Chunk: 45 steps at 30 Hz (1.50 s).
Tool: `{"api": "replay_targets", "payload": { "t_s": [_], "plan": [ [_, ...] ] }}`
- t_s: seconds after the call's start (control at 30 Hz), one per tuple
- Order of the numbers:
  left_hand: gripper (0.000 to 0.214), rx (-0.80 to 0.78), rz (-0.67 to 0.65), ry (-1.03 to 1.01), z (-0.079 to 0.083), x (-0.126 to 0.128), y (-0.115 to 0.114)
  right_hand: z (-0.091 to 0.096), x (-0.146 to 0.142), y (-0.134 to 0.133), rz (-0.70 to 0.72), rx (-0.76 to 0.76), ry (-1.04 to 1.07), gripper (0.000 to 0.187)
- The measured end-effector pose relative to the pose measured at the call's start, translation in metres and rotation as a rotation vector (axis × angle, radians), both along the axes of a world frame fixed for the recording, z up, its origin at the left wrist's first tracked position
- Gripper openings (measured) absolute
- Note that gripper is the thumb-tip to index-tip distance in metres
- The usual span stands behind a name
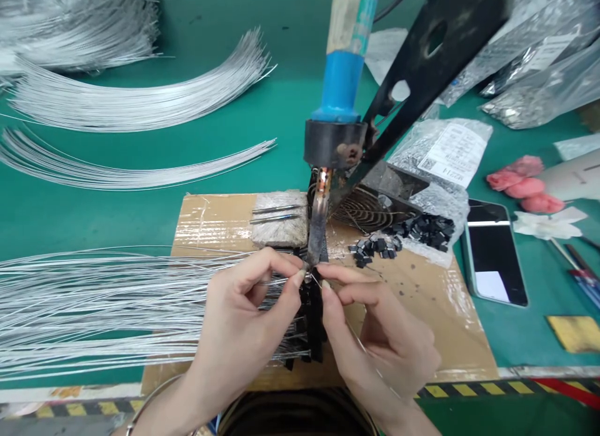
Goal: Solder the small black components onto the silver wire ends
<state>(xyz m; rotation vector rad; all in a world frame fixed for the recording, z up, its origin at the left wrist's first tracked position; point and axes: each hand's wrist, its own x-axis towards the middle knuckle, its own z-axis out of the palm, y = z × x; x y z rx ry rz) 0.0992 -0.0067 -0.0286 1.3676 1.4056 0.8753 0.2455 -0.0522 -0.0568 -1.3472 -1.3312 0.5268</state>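
Note:
My left hand (253, 311) is closed in a pinch on a thin white wire, its fingertips just left of the soldering iron's tip. Opposite it, my right hand (379, 330) pinches a thin strand of solder wire (317, 281), which runs back across the palm toward the wrist. The blue-handled soldering iron (343, 80) points down between both hands, clamped in a black metal bracket (435, 55). Beneath the fingertips is a dark holder (313, 323), with white wires (117, 305) stretching left from it. The tiny part at the tip is mostly hidden by fingers.
Cardboard (440, 323) lies under the work. Behind the hands are a fibrous pad (281, 233) with two metal rods and a fan grille (365, 208). Small black pieces (375, 248), a phone (494, 255) and plastic bags (440, 155) sit right; wire bundles (140, 105) lie left.

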Motion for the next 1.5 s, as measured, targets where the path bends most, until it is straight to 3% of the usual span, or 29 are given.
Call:
{"api": "replay_targets", "payload": {
  "t_s": [1.5],
  "plan": [
    [0.015,-0.011,-0.014,0.001,-0.0009,-0.0018,-0.0016,-0.0003,-0.0021,0.0033,-0.047,0.042,-0.035,0.023]
  ]
}}
